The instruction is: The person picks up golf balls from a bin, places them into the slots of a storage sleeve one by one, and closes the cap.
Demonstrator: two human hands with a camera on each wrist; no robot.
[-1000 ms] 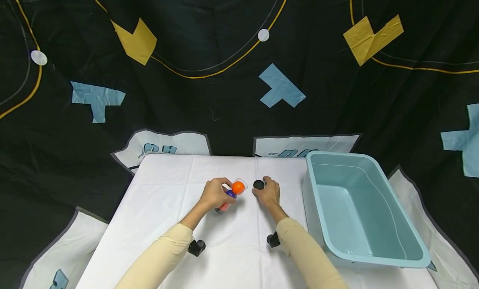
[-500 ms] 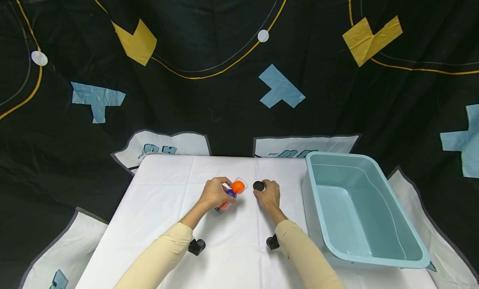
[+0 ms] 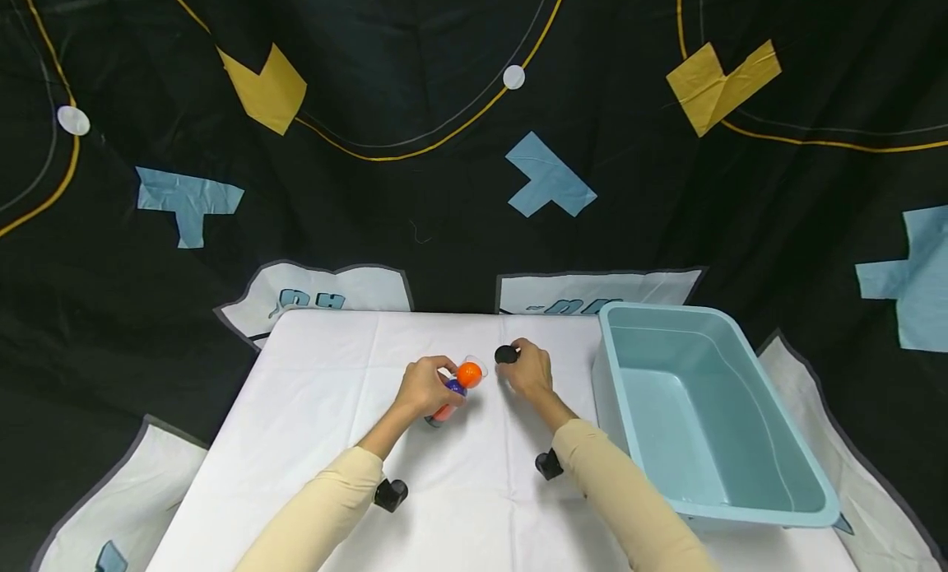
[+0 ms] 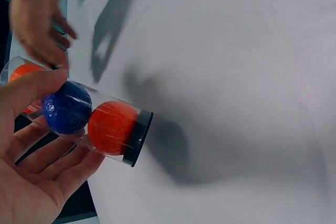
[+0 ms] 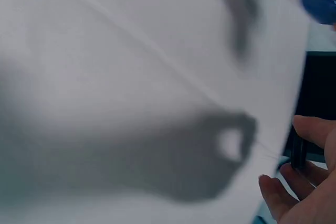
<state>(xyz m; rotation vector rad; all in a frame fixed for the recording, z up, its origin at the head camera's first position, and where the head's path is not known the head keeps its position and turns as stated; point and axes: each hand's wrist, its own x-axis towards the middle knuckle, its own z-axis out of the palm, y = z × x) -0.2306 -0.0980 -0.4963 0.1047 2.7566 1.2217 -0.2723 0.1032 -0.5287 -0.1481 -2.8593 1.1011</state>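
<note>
My left hand (image 3: 428,388) grips a clear plastic tube (image 4: 93,97) with its thumb and fingers. Inside the tube a blue ball (image 4: 67,107) sits between two orange balls, one of them the orange ball (image 4: 112,127) by the black end cap (image 4: 138,139). In the head view, the tube tilts, with its uncapped end by the upper orange ball (image 3: 469,374). My right hand (image 3: 532,369) pinches a loose round black cap (image 3: 507,355), a short way right of that end and apart from it. The right wrist view shows the black cap (image 5: 298,151) edge-on between thumb and fingers.
A light blue plastic tub (image 3: 615,391) stands on the right of the white-covered table (image 3: 326,407). Black wrist cameras (image 3: 391,495) hang under both forearms. A black cloth backdrop (image 3: 415,202) with taped shapes rises behind the table's far edge.
My right hand has moved slightly away from me with the cap, which now shows at a different tilt. The left hand and tube hold nearly still. The head view has shifted a little.
</note>
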